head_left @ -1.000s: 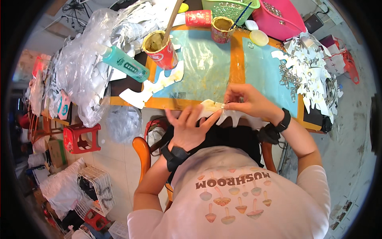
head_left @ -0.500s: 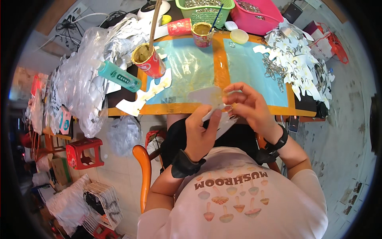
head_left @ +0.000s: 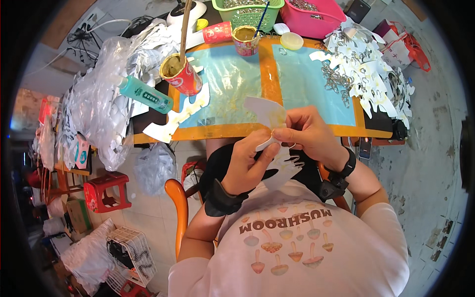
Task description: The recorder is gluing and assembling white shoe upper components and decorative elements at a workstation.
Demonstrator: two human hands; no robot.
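Observation:
Above the table's near edge I hold a white, odd-shaped flat strip (head_left: 262, 109) with yellowish smears along it. My left hand (head_left: 246, 162) is closed round its middle, thumb and fingers pinching it. My right hand (head_left: 315, 138) is closed as well, thumb and forefinger pinched at the strip's edge close to the left fingertips. Whatever small part sits in that pinch is hidden. Several thin metal rings (head_left: 296, 159) stick out from the lower part of the strip. A similar white strip (head_left: 170, 123) with yellow smears lies on the table to the left.
Two paper cups (head_left: 182, 79) (head_left: 246, 43) hold yellowish paste, with a stick and a brush. A teal bottle (head_left: 146, 94) lies beside them. Green (head_left: 247, 17) and pink (head_left: 316, 20) baskets hold metal pieces. At right are loose metal rings (head_left: 336, 81) and piled white strips (head_left: 378, 91).
My right hand's fingers have closed in and now pinch at the strip's edge. The strip has tilted, its far end pointing up and left. The view has shifted slightly.

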